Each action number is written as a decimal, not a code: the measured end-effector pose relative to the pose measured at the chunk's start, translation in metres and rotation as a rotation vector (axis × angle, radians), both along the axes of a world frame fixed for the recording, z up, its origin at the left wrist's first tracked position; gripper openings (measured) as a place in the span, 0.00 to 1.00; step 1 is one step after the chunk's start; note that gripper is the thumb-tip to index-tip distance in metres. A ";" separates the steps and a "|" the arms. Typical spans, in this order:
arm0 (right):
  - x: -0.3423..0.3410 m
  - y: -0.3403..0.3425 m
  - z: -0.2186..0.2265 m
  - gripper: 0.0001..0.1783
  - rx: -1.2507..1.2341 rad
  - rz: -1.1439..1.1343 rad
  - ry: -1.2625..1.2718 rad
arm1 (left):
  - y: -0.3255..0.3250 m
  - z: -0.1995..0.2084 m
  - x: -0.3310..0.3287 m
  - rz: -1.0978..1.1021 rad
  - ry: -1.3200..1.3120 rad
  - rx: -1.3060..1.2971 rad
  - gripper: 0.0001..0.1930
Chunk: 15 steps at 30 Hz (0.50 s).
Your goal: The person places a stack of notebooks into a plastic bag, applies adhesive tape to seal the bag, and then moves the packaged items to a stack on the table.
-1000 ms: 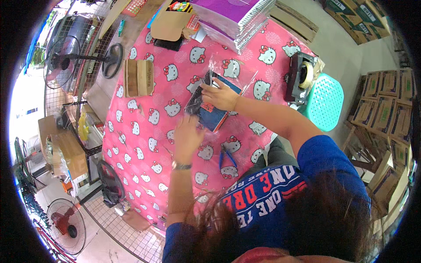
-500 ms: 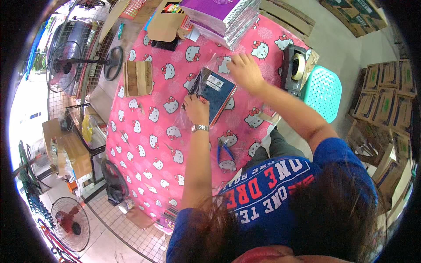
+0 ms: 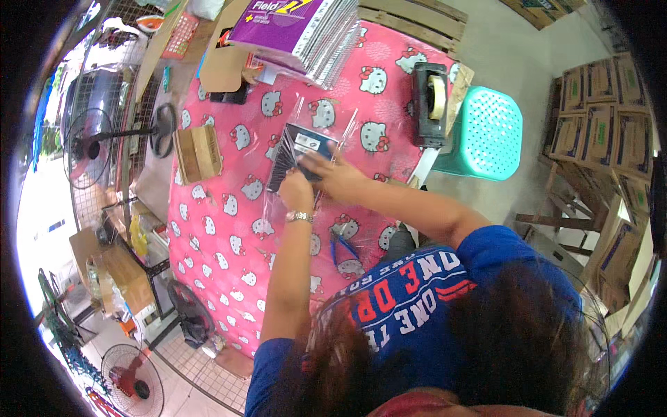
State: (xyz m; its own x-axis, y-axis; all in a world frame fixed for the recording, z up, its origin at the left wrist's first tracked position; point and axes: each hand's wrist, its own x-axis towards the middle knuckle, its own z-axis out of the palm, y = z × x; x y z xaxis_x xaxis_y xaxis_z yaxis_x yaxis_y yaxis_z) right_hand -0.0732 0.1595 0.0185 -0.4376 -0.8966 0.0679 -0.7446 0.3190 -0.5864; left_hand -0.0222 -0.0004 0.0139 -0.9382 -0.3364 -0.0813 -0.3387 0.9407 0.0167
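A dark notebook (image 3: 279, 164) with a white label lies tilted on the pink patterned tablecloth, inside a clear plastic sleeve (image 3: 294, 114) that reaches past its far edge. My left hand (image 3: 296, 192), wearing a metal watch, is closed at the notebook's near edge; its curled fingers appear to pinch the sleeve. Across the cover rests my right hand (image 3: 337, 179), fingers stretched out and slightly blurred, with nothing gripped. The two hands nearly touch, hiding the notebook's near right part. A blue-handled tool (image 3: 340, 249) lies closer to my body.
A stack of purple-covered notebooks (image 3: 278, 31) stands at the far edge. Brown cardboard pieces (image 3: 199, 153) lie left; a black tape dispenser (image 3: 431, 115) sits right. Beyond are a turquoise stool (image 3: 490, 132), stacked cartons (image 3: 597, 132) and a floor fan (image 3: 133, 383).
My right hand has come down from beyond the notebook onto its cover. My left hand has shifted from the left edge to the near edge. The whole view has swung slightly.
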 end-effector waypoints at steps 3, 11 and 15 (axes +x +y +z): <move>-0.006 0.090 0.035 0.50 -0.103 -0.887 0.059 | -0.006 -0.003 0.007 0.052 -0.163 0.046 0.16; -0.063 0.161 -0.019 0.54 -0.369 -1.255 -0.201 | 0.019 0.006 0.005 0.144 -0.142 0.149 0.43; -0.129 0.158 -0.008 0.47 -0.356 -1.226 -0.258 | 0.031 0.013 0.003 -0.008 -0.146 0.020 0.55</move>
